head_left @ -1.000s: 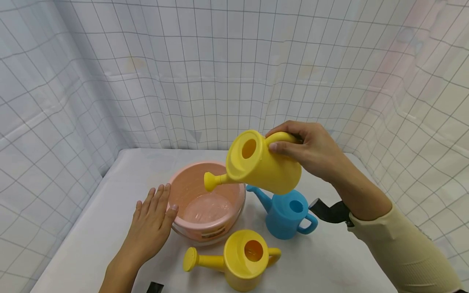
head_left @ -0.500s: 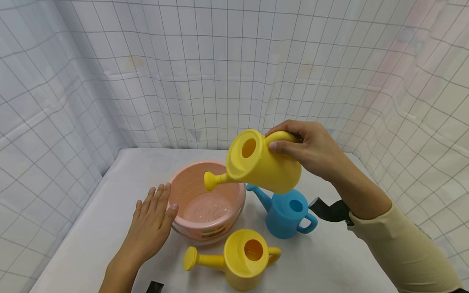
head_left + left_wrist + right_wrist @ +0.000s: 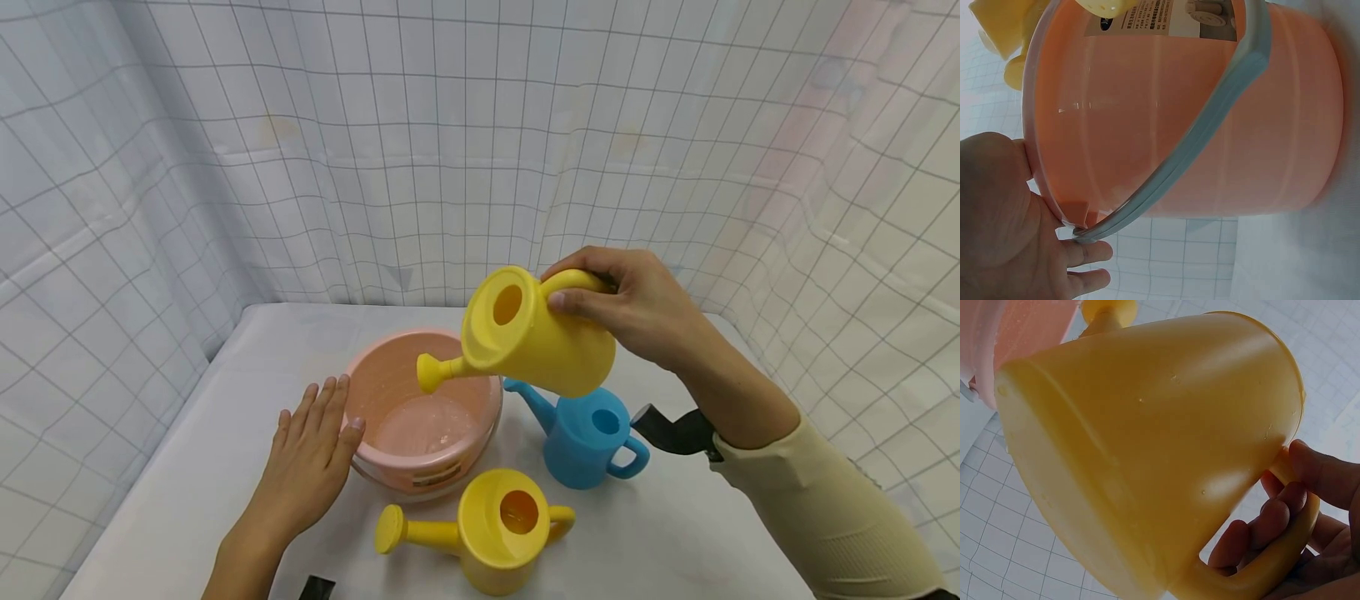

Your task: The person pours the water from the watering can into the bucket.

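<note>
My right hand [image 3: 633, 304] grips the handle of a yellow watering can [image 3: 555, 354], holding it up and tipped left. Its spout head [image 3: 432, 372] points down over a pink bucket [image 3: 386, 392]. Glints show on the bucket's bottom. In the right wrist view, curled fingers [image 3: 1272, 519] pass through the can's handle, and droplets dot its yellow body [image 3: 1147, 437]. My left hand [image 3: 311, 454] lies at the bucket's left rim, fingers straight. From the left wrist, the bucket's side [image 3: 1129, 125] shows a grey carrying handle [image 3: 1179, 150] hanging down near the fingers.
A second yellow watering can [image 3: 487, 525] stands in front of the bucket, spout to the left, with liquid showing in its opening. Right of the bucket stands a blue watering can [image 3: 577, 450]. Gridded white curtains [image 3: 450, 167] enclose the white table [image 3: 660, 533].
The glints on the bucket's bottom have shifted. Both hands and the tipped can stay almost where they were.
</note>
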Demonstrator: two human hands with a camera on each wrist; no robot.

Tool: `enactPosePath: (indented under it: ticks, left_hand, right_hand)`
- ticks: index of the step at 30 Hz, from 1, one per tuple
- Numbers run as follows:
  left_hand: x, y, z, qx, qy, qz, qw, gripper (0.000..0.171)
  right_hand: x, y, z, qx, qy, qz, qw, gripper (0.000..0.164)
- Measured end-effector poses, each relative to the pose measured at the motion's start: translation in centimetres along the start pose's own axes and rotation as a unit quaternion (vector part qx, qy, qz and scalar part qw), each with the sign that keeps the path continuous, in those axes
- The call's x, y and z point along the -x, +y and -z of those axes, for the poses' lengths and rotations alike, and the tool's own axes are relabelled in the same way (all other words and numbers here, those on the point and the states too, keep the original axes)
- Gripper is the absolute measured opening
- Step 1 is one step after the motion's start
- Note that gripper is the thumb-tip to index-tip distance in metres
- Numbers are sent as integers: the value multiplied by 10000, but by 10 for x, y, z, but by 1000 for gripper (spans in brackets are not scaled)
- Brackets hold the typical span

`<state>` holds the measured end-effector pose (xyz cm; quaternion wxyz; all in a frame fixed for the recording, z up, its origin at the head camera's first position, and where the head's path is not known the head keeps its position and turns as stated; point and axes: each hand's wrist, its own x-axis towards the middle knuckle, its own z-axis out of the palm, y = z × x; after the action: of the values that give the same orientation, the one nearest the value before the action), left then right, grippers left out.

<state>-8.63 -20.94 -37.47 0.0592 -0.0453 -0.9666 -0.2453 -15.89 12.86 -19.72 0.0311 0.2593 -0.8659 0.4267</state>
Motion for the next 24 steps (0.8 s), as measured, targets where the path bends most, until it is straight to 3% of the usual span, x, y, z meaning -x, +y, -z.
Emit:
enactPosePath:
  ticks: [24]
  left_hand:
    - [-1,-2,0,-23,45,-72,10000,63]
  right_hand:
    - [-1,-2,0,-21,-38,20,10000,22]
